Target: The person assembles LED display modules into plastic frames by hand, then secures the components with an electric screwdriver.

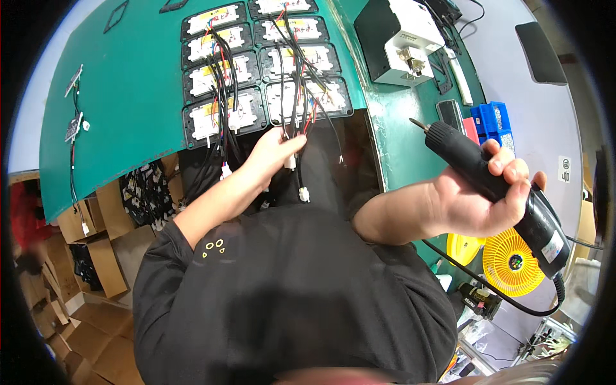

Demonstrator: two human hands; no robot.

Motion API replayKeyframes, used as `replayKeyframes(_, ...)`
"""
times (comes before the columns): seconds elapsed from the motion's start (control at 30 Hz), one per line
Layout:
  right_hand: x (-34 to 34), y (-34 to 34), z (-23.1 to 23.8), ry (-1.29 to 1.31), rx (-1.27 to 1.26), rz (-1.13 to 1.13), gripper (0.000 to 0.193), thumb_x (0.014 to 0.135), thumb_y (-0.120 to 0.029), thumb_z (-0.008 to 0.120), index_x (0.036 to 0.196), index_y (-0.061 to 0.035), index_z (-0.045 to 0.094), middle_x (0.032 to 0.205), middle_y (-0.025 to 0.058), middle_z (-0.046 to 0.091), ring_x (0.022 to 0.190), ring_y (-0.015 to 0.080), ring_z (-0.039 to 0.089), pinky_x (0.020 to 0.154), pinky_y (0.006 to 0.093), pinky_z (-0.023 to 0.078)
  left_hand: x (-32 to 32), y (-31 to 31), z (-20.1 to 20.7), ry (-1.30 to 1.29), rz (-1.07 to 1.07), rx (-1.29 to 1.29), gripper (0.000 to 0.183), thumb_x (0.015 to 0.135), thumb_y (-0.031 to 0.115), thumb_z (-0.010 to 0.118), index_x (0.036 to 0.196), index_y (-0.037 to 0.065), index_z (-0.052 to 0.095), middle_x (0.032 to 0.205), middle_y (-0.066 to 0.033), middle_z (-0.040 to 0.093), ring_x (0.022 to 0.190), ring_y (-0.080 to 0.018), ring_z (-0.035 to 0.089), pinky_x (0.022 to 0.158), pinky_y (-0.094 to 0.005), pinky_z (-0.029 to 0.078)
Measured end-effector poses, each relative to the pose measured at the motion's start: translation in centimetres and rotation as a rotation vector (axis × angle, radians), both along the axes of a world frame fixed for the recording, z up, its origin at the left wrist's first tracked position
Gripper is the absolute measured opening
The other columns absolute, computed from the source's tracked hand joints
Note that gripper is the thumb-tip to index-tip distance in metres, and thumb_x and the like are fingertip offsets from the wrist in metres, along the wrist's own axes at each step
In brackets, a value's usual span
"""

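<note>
In my right hand (487, 199) is a black corded electric screwdriver (478, 160), fingers wrapped round its body and its bit pointing up and left. My left hand (276, 153) is closed round a bundle of thin cables (301, 119) at the table's near edge. Those cables come from the nearest right module (333, 96), a black frame with a white and yellow insert. White plugs (304, 194) dangle from the cable ends in front of my dark top. Beside it lies the nearest left module (224, 115), its own black cables drooping over the edge.
More such modules (215, 48) stand in two columns on the green mat (128, 83). At the right is a white and black machine (401, 42), with blue bins (493, 119) and a yellow fan (513, 262) nearer. Cardboard boxes (106, 263) sit low at the left.
</note>
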State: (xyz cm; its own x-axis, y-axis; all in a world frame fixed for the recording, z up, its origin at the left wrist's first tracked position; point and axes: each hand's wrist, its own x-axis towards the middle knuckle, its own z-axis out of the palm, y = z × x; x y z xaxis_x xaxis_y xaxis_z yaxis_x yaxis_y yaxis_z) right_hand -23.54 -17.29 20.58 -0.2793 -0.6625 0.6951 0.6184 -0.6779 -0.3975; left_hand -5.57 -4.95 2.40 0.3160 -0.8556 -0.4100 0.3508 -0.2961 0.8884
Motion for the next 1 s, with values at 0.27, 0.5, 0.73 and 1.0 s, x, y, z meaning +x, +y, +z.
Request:
replayKeyframes(0.27, 4.5, -2.5, -4.6, 0.718, 0.552, 0.232, 0.045, 0.073, 0.0, 0.065, 0.115, 0.0068, 0.052, 0.091, 0.0181, 0.068, 0.058, 0.0155, 0.059, 0.06, 0.0274, 0.048, -0.9, -1.3, -1.8, 0.352, 0.057, -0.101, 0.028, 0.098, 0.026, 0.056, 0.105, -0.001, 0.061, 0.08, -0.0011, 0.059, 0.07, -0.009, 0.051, 0.066, -0.0239, 0.043)
replayKeyframes(0.5, 5.7, -4.0, -11.4, 1.041, 0.769, 0.543, 0.05, 0.068, -0.007, 0.07, 0.117, 0.0013, 0.057, 0.095, 0.0125, 0.068, 0.058, 0.0149, 0.06, 0.057, 0.0293, 0.049, -1.3, -1.6, -1.2, 0.28, 0.023, -0.059, 0.025, 0.1, 0.024, 0.052, 0.106, 0.0, 0.058, 0.079, 0.0004, 0.054, 0.07, -0.0087, 0.049, 0.066, -0.024, 0.043)
replayKeyframes(0.73, 4.2, -2.6, -12.7, 1.245, 0.685, 0.6, 0.051, 0.07, -0.003, 0.065, 0.12, 0.0044, 0.057, 0.093, 0.0135, 0.065, 0.057, 0.0155, 0.058, 0.057, 0.0291, 0.048, -1.6, -2.3, -0.3, 0.263, 0.012, -0.104, 0.035, 0.099, 0.025, 0.054, 0.123, -0.001, 0.055, 0.114, -0.0101, 0.065, 0.102, -0.0147, 0.062, 0.086, -0.028, 0.048)
replayKeyframes(1.0, 2.9, -0.7, -11.7, 0.891, 0.869, 0.856, 0.054, 0.069, 0.002, 0.065, 0.121, 0.0061, 0.05, 0.102, 0.0186, 0.066, 0.073, 0.0203, 0.064, 0.056, 0.0303, 0.052, -2.0, -5.4, 0.0, 0.763, 0.175, -0.09, 0.041, 0.1, 0.038, 0.049, 0.115, 0.001, 0.06, 0.102, -0.0109, 0.066, 0.091, -0.0221, 0.064, 0.078, -0.0345, 0.052)
